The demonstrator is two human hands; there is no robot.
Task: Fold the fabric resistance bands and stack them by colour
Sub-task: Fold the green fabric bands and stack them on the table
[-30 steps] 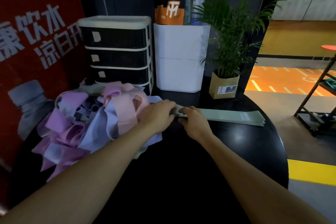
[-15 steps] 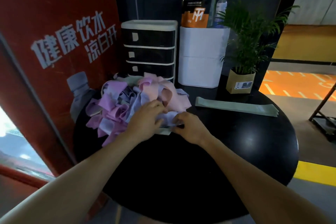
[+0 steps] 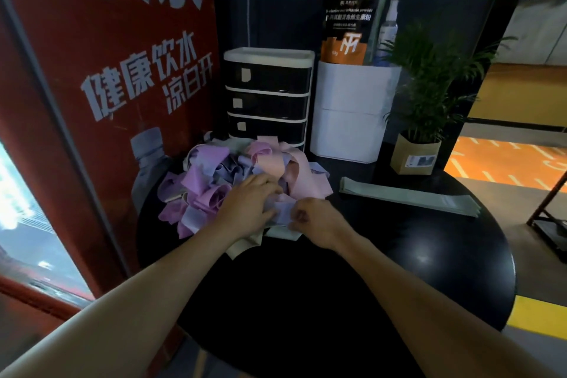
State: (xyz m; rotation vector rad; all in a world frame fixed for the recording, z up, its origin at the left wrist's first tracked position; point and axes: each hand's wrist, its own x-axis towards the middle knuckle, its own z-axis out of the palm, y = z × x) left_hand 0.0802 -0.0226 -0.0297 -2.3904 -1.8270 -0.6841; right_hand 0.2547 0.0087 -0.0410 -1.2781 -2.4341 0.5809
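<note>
1. Two lines of white Chinese writing, "健康饮水" and "凉白开", are printed on the red banner [image 3: 101,77] left of the drawer unit [image 3: 268,98]; an "MT"-like logo is carried on the black-and-orange pouch [image 3: 348,31], whose smaller print cannot be read.
2. Compared with half a second ago, the view has been brought closer to the pile of bands [image 3: 233,181]; both hands are kept at its near edge, and the green stack [image 3: 408,195] has not been moved.
3. The pouch and two bottles are held in the white bin [image 3: 352,120] right of the drawer unit; a plant [image 3: 429,83] is stood in a paper-wrapped pot further right.
4. The pile of purple, lilac and pink bands is heaped in front of the drawer unit on the black table [image 3: 399,270].
5. The left hand [image 3: 248,209] is laid on the pile with fingers bent into the fabric; whether a band is grasped cannot be told.
6. A lilac band [image 3: 283,213] is pinched by the curled right hand [image 3: 316,221].
</note>
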